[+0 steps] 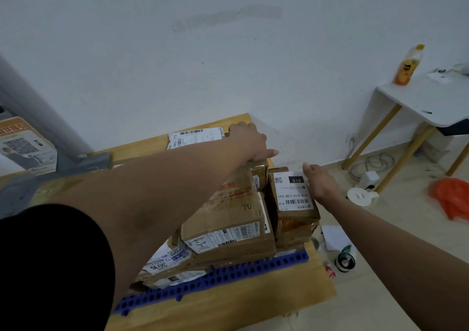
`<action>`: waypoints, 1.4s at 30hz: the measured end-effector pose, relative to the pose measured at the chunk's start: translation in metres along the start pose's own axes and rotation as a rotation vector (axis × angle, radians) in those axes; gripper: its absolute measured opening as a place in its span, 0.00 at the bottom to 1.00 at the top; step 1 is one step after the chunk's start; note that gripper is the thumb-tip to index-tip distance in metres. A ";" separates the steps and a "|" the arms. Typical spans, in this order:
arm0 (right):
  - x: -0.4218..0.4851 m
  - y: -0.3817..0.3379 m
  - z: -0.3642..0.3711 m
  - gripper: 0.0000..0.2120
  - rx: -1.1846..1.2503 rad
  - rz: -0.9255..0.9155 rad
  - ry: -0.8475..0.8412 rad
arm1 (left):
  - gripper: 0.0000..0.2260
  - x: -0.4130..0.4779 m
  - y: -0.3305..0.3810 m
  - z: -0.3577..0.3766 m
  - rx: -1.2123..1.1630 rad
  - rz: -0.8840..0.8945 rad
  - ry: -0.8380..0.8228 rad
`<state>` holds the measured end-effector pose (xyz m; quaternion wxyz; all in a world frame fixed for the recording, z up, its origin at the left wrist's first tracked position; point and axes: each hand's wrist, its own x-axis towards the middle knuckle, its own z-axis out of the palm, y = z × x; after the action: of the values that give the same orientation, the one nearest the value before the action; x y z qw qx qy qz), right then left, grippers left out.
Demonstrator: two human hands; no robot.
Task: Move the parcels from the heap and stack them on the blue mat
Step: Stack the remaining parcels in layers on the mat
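Left hand (250,140) on "P802 T72" parcel (195,138), right hand (322,183) against "010" parcel (294,196)

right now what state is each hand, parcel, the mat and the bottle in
far white-labelled brown cardboard parcel, label up, on the stack
small brown taped parcel marked 010, sealed, label up
large brown cardboard box, taped shut, on the stack
left hand, fingers curled over the far parcel's end
right hand, fingers straight, touching the 010 parcel
blue perforated plastic mat, flat, under the stack
orange plastic bottle, upright, capped

the wooden table (253,302) carries the blue mat (228,276), with parcels (228,219) stacked on it.
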<state>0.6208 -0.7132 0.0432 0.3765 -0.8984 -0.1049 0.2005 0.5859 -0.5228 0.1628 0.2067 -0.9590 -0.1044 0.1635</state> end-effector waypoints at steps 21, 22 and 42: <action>0.003 0.030 0.000 0.22 -0.279 -0.037 -0.015 | 0.33 0.004 -0.001 0.008 0.092 0.217 -0.003; 0.004 0.033 0.001 0.21 -0.274 -0.024 -0.015 | 0.33 0.005 -0.002 0.009 0.088 0.218 0.002; 0.003 0.007 -0.013 0.24 -0.198 -0.052 0.079 | 0.31 -0.016 -0.005 -0.003 0.022 0.277 0.098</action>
<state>0.6294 -0.7258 0.0455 0.2945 -0.9354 -0.1325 0.1439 0.5709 -0.5235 0.1719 0.1976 -0.9687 0.0412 0.1444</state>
